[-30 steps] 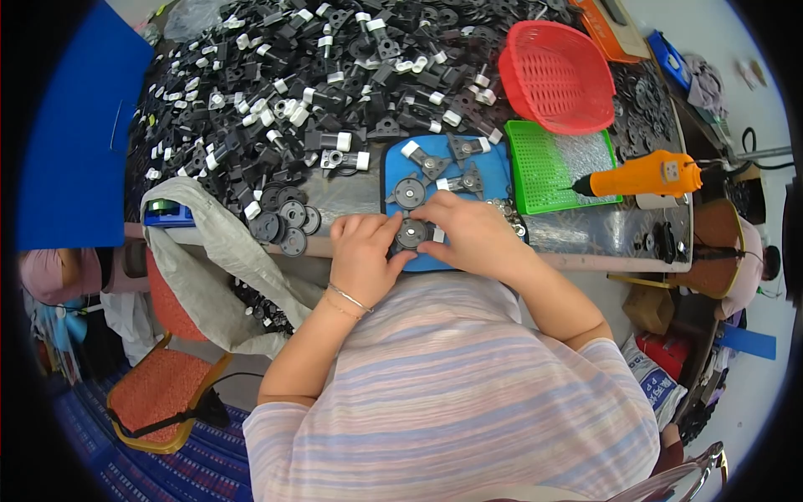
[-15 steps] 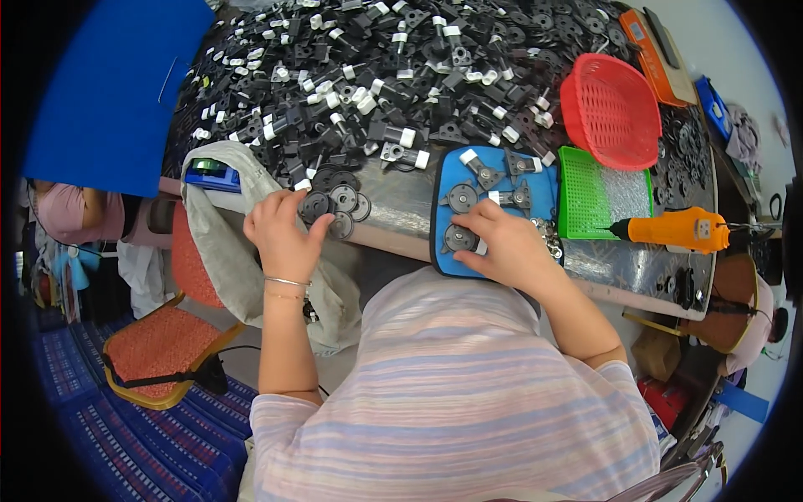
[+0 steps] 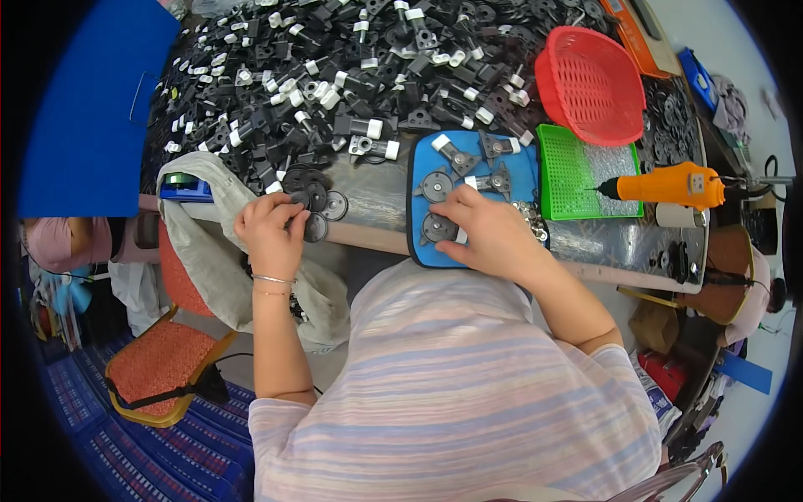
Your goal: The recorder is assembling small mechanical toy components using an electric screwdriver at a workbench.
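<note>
Fingers of the left hand (image 3: 269, 227) curl closed around a black round disc (image 3: 299, 199) from the small cluster at the table edge (image 3: 368, 238), beside a grey cloth bag (image 3: 213, 251). The right hand (image 3: 489, 230) rests flat, fingers extended, on the blue work mat (image 3: 519, 171), fingertips touching a grey disc assembly (image 3: 438, 227)

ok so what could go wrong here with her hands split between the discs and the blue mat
1. The black discs under the left hand sit close to the table edge; a nudge could drop one into the grey cloth bag.
2. The right hand covers part of the blue mat; a sweep could scatter the small silver screws beside it.
</note>
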`<state>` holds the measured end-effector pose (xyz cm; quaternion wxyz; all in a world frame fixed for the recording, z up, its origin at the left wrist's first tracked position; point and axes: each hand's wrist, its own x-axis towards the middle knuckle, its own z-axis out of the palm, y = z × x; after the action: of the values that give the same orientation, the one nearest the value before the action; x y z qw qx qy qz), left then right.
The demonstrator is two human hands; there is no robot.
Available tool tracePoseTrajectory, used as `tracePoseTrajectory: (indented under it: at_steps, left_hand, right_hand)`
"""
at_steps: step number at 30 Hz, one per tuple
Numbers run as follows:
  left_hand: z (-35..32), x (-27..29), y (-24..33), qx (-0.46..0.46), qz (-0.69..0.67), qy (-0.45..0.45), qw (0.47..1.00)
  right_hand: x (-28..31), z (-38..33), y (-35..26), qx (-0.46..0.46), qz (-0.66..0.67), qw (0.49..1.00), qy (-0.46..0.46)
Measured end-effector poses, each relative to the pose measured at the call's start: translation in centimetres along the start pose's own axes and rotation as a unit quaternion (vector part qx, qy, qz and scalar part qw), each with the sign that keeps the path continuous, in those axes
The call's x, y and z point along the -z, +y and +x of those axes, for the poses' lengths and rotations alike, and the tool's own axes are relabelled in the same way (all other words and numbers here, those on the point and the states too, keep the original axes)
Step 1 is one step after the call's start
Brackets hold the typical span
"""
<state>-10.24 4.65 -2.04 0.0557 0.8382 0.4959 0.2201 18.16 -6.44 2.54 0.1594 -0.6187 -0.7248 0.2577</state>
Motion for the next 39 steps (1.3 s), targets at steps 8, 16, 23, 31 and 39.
tracePoseTrajectory:
  at_steps: [8,16,23,31,39]
  left_hand:
    - [0.3,-0.1,1.9,0.043,-0.186,0.1,0.977]
    - [-0.8,-5.3,3.3,0.085,-0.344,0.25,0.901]
    - [2.8,-5.4,3.9,0.036,-0.233,0.216,0.948]
    - [3.0,-5.9,4.2,0.022,-0.252,0.25,0.935]
    - [2.0,-4.5,5.4,-0.005,-0.311,0.223,0.924]
  right_hand:
    - [0.0,-0.1,0.3,-0.008,0.005,1.0,0.005]
    - [-0.4,-0.1,0.2,0.01,0.006,1.0,0.017]
    - [-0.5,-0.1,0.1,0.011,-0.027,1.0,0.003]
    - [0.1,-0.5,0.0,-0.001,0.019,0.999,0.031]
    - [-0.6,-0.2,0.6,0.015,0.013,0.999,0.029]
